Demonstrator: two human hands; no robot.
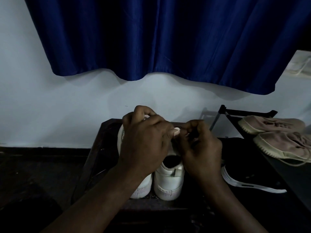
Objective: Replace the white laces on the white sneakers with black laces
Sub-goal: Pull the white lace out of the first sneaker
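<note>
Head view: your sneakers (168,180) stand side by side, heels toward you, long axis pointing away. Both hands meet over the right one's tongue. Your left hand (143,143) curls round the upper. Your right hand (200,148) has its fingers (195,128) clenched like a pinch. The lace is hidden under them, so I cannot tell what they grasp.

Dim room. Blue curtain (151,39) hangs over the pale far wall (50,106); dark floor (33,174) near left; dark stand (101,140) at centre; black rack (244,113) at right bearing 2 beige shoes (269,125).
</note>
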